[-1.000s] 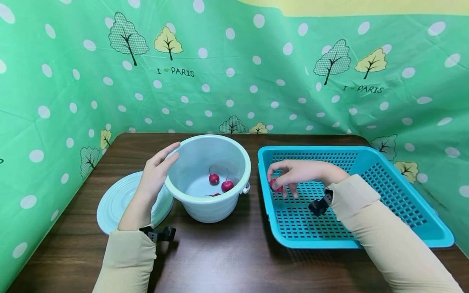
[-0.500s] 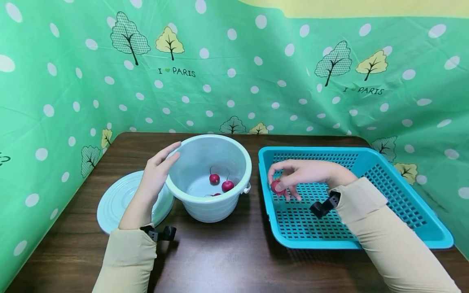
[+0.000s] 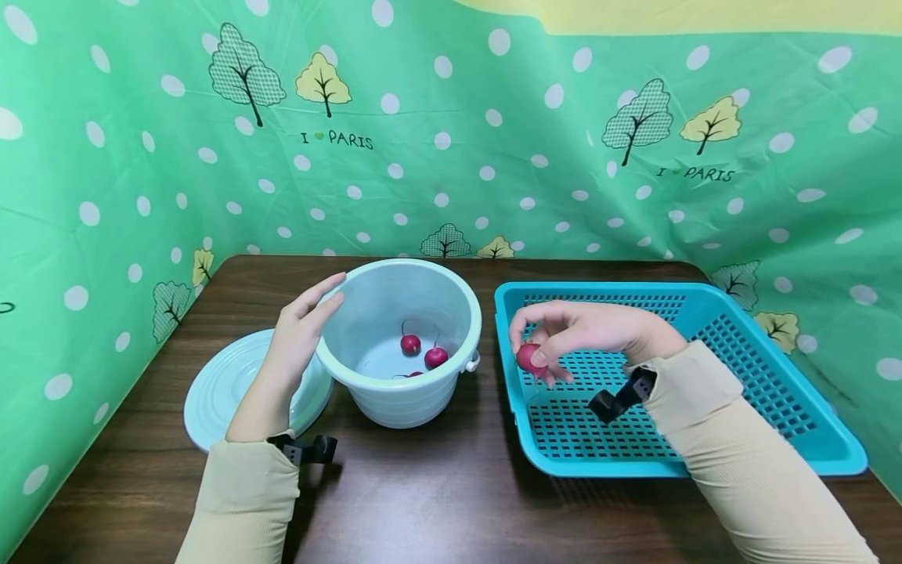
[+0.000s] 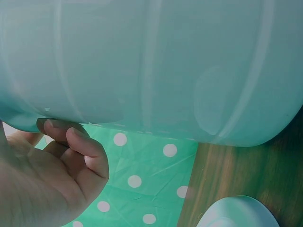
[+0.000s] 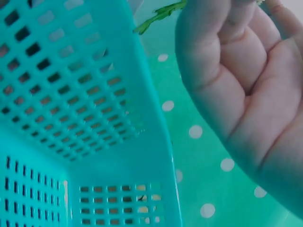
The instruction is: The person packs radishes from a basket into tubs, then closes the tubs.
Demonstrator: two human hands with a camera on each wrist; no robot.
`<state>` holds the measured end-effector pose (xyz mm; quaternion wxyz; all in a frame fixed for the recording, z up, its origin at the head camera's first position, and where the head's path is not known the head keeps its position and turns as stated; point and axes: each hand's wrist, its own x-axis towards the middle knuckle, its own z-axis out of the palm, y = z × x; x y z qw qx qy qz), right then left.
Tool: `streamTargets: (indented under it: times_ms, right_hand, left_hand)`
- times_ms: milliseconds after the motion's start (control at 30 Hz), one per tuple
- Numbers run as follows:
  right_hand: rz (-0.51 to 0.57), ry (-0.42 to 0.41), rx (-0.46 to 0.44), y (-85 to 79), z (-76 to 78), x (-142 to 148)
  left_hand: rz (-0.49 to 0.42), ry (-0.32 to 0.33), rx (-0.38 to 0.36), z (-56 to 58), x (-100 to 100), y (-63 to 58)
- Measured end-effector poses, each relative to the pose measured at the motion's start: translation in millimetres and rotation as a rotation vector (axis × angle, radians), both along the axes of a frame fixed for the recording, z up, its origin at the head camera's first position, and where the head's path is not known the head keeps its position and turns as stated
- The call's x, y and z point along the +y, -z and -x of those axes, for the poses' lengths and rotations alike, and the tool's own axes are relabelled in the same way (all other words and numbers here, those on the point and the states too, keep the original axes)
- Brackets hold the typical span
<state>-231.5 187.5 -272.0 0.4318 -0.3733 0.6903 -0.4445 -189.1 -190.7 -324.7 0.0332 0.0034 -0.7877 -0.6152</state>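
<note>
In the head view my right hand (image 3: 588,333) pinches a red radish (image 3: 528,359) between thumb and fingers, above the left end of the blue basket (image 3: 599,468); its thin root hangs down. A green leafy stem (image 5: 163,15) shows by the fingers in the right wrist view, where the radish's body is out of sight. My left hand (image 3: 299,333) holds the rim of a pale blue bucket (image 3: 402,403) at its left side. Curled fingers (image 4: 90,146) lie against the bucket's outer wall in the left wrist view. Inside the bucket are radishes (image 3: 436,358), one partly hidden by the near rim.
A round pale blue lid (image 3: 218,392) lies left of the bucket, partly behind my left forearm. Bucket and basket stand apart on a dark wooden table (image 3: 437,501). Green dotted cloth (image 3: 423,102) hangs behind and along the sides.
My right hand has lifted slightly with the radish, which now shows more fully between thumb and fingers. The left hand and bucket have stayed in place.
</note>
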Motion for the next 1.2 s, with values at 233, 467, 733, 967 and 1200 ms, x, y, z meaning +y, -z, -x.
streamTargets:
  times_ms: [233, 467, 733, 967, 1200]
  right_hand:
    - [0.138, -0.052, -0.008, -4.5, -8.2, -8.3]
    - [0.252, 0.005, 0.011, -10.7, -17.9, -22.3]
    - [0.336, 0.089, 0.071, -11.3, -15.2, -39.4]
    - [0.309, 0.177, 0.086, -12.2, -14.4, -57.6]
    - [0.220, 0.321, 0.058, -15.0, -18.0, -84.3]
  left_hand:
    - [0.002, 0.000, 0.000, -0.8, 0.1, 0.4]
    - [0.004, -0.002, 0.000, -1.5, 0.4, 0.8]
    - [0.005, -0.002, 0.004, -2.1, -0.3, 2.8]
    - [0.011, -0.002, 0.007, -1.9, 0.5, 2.3]
    - [0.013, -0.004, 0.003, -2.3, 0.2, 1.5]
